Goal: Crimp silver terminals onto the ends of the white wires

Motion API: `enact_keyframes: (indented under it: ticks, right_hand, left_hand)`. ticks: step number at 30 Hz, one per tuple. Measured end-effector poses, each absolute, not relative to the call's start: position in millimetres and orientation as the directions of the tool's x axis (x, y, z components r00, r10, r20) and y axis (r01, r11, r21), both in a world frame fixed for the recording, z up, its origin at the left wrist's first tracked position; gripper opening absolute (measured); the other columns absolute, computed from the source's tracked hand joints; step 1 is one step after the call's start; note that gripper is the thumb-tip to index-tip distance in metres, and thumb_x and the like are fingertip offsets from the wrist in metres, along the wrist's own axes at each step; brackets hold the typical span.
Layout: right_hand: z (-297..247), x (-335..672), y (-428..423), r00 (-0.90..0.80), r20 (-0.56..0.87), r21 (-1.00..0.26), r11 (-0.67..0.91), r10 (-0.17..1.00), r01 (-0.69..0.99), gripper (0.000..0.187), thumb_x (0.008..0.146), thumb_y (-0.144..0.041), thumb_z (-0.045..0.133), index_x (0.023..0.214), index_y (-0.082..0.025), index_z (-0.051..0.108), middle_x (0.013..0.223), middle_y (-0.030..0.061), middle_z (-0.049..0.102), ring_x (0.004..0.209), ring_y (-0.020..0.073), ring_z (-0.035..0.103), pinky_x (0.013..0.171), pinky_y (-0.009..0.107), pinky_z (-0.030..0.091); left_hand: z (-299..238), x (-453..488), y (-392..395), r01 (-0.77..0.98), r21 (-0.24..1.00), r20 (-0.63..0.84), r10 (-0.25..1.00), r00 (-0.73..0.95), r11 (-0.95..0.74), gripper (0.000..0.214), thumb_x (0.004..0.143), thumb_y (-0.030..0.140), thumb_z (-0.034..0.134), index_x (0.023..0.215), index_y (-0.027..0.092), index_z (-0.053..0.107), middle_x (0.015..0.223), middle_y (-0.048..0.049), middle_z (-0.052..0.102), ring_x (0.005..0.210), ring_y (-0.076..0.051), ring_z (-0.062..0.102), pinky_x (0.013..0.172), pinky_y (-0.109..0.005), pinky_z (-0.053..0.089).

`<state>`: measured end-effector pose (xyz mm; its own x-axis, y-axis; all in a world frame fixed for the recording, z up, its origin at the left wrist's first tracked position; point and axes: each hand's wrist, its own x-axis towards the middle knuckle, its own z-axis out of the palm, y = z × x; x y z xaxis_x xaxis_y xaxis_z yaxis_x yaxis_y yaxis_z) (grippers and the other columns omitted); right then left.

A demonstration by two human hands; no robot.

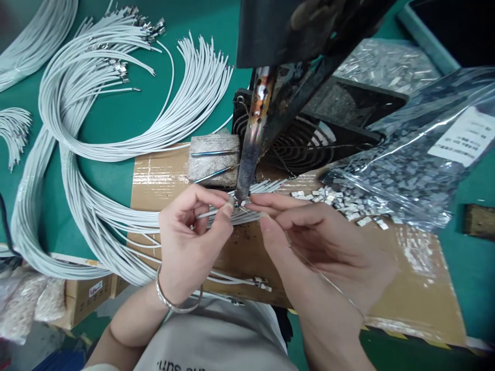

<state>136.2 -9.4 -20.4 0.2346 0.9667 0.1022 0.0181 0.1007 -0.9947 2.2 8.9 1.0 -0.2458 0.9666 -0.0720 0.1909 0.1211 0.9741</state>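
White wire (211, 212), one thin length of it, lies just left of the frame's middle, pinched between the thumb and forefinger of the left hand (189, 232). Its bare end is right at the tip of the soldering iron (247, 159), which hangs down from the dark rig at the top. The right hand (320, 242) is closed too, fingertips nipped on a thin metal strand (328, 281) that trails back over the wrist toward the lower right. I can't tell whether the strand's front end touches the iron.

From where I stand, the wire looks light and limp, so it would droop if held far back. The grip close behind the stripped end seems the sensible one, on the insulation and clear of the hot tip. The coating looks smooth and might slide under a loose pinch.

Both hands work over a cardboard sheet (417, 278). A plastic bag (417, 165) spills small metal pieces (340, 203) at the right, and a black fan (309, 139) sits behind the iron. A grey pad (212, 159) lies just left of the iron, and looped wire bundles (116, 129) fill the upper left on the green table (216, 20).
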Motion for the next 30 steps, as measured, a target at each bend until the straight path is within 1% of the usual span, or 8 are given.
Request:
enact_keyframes:
  ticks: [4, 12, 16, 21, 26, 30]
  right_hand:
    - [-20.3, 136.4, -9.5, 0.232, 0.110, -0.994, 0.110, 0.967, 0.014, 0.020, 0.091, -0.006, 0.074, 0.082, -0.023, 0.069, 0.106, -0.0010, 0.083, 0.104, 0.0134, 0.081, 0.091, 0.020, 0.065]
    - [-20.2, 137.2, -10.0, 0.226, 0.116, -0.993, 0.105, 0.967, 0.058, 0.021, 0.091, -0.004, 0.073, 0.083, -0.023, 0.069, 0.107, -0.0014, 0.083, 0.102, 0.0130, 0.081, 0.090, 0.019, 0.065]
    - [-20.8, 137.2, -10.3, 0.227, 0.115, -0.993, 0.106, 0.967, 0.055, 0.020, 0.092, -0.006, 0.073, 0.084, -0.023, 0.069, 0.107, -0.0003, 0.083, 0.102, 0.0137, 0.080, 0.090, 0.021, 0.065]
    - [-20.5, 136.2, -9.9, 0.235, 0.121, -0.992, 0.114, 0.964, 0.045, 0.019, 0.091, -0.005, 0.075, 0.083, -0.022, 0.069, 0.107, -0.0007, 0.083, 0.103, 0.0134, 0.080, 0.091, 0.020, 0.064]
    - [-19.1, 134.8, -9.9, 0.259, 0.098, -0.995, 0.095, 0.961, 0.027, 0.021, 0.092, -0.005, 0.072, 0.083, -0.023, 0.070, 0.106, 0.0011, 0.083, 0.101, 0.0162, 0.081, 0.088, 0.024, 0.066]
    - [-21.6, 137.7, -10.4, 0.216, 0.108, -0.994, 0.103, 0.970, 0.038, 0.021, 0.090, -0.004, 0.074, 0.085, -0.024, 0.071, 0.107, 0.0022, 0.083, 0.103, 0.0194, 0.081, 0.088, 0.030, 0.068]
  left_hand:
    - [0.6, 1.8, 8.0, 0.195, 0.973, -0.072, 0.965, -0.253, 0.124, 0.016, 0.079, 0.006, 0.077, 0.073, 0.020, 0.072, 0.084, -0.0006, 0.079, 0.067, -0.010, 0.059, 0.045, -0.021, 0.031]
    - [1.4, 1.5, 8.1, 0.195, 0.971, -0.085, 0.964, -0.251, 0.136, 0.017, 0.078, 0.006, 0.078, 0.072, 0.020, 0.071, 0.084, -0.0016, 0.079, 0.069, -0.011, 0.061, 0.045, -0.021, 0.030]
    - [2.2, 2.3, 8.3, 0.196, 0.971, -0.081, 0.963, -0.256, 0.134, 0.016, 0.078, 0.006, 0.078, 0.072, 0.020, 0.072, 0.084, -0.0016, 0.079, 0.067, -0.011, 0.059, 0.044, -0.022, 0.029]
    - [1.9, 2.8, 9.1, 0.202, 0.970, -0.077, 0.962, -0.261, 0.133, 0.015, 0.078, 0.007, 0.078, 0.072, 0.020, 0.072, 0.084, -0.0016, 0.079, 0.064, -0.010, 0.057, 0.043, -0.022, 0.028]
    - [2.0, 2.3, 9.1, 0.201, 0.971, -0.078, 0.963, -0.257, 0.132, 0.016, 0.078, 0.007, 0.077, 0.072, 0.020, 0.072, 0.084, -0.0023, 0.079, 0.060, -0.009, 0.055, 0.043, -0.022, 0.028]
    - [1.6, 2.2, 9.3, 0.210, 0.966, -0.090, 0.961, -0.263, 0.148, 0.015, 0.077, 0.008, 0.078, 0.071, 0.020, 0.071, 0.084, -0.0037, 0.079, 0.060, -0.011, 0.057, 0.043, -0.022, 0.030]
